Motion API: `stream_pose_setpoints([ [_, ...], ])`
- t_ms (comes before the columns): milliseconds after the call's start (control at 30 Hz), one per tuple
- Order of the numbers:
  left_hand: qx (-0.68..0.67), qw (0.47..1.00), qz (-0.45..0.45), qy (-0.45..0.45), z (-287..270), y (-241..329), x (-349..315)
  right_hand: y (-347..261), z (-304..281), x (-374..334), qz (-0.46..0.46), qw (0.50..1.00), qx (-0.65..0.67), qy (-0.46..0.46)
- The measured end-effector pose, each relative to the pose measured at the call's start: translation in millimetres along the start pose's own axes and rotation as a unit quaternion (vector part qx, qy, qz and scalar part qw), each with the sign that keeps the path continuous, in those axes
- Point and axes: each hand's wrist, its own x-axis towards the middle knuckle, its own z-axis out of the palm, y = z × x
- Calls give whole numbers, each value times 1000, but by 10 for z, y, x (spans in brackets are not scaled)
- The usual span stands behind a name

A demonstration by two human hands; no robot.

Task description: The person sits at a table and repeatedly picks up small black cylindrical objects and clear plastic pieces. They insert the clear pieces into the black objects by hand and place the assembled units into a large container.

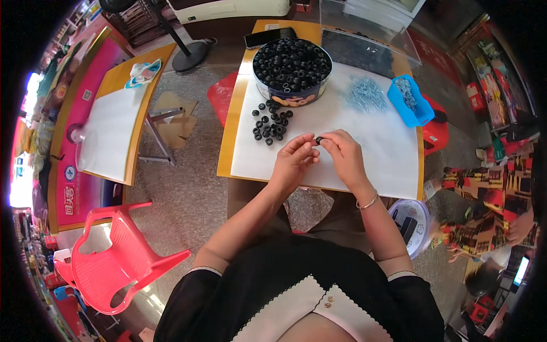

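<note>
Both my hands meet over the near part of the white-topped table (387,154). A small black ring-shaped piece (319,140) sits between their fingertips. My right hand (346,159) pinches it between thumb and forefinger. My left hand (293,162) has its fingers curled, tips close to the piece; anything small in them cannot be made out. Several loose black pieces (272,122) lie beyond my left hand. Behind them stands a round tub (288,100) heaped with the same pieces. To its right, small clear bluish pieces (366,94) lie in a loose pile.
A blue plastic basket (419,117) of clear pieces stands at the right edge. A phone (268,37) and a clear plastic box (364,54) lie at the back. A pink chair (117,256) and another table (114,125) are left; a white bucket (419,228) and another person (490,211) are right.
</note>
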Motion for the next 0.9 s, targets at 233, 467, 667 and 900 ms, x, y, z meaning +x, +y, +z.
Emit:
stream_pose_setpoints([
  [233,141,989,24,-21,-49,-94,0,-28,33,-196,52,998,15,8],
  [467,36,998,-36,-33,-69,33,-17,-82,-6,-283,79,990,94,67],
  [667,71,993,-75,-64,-53,82,-20,-134,47,-268,-50,997,35,48],
  [900,109,989,-56,-77,-149,22,22,63,-147,-528,-43,992,-12,118],
])
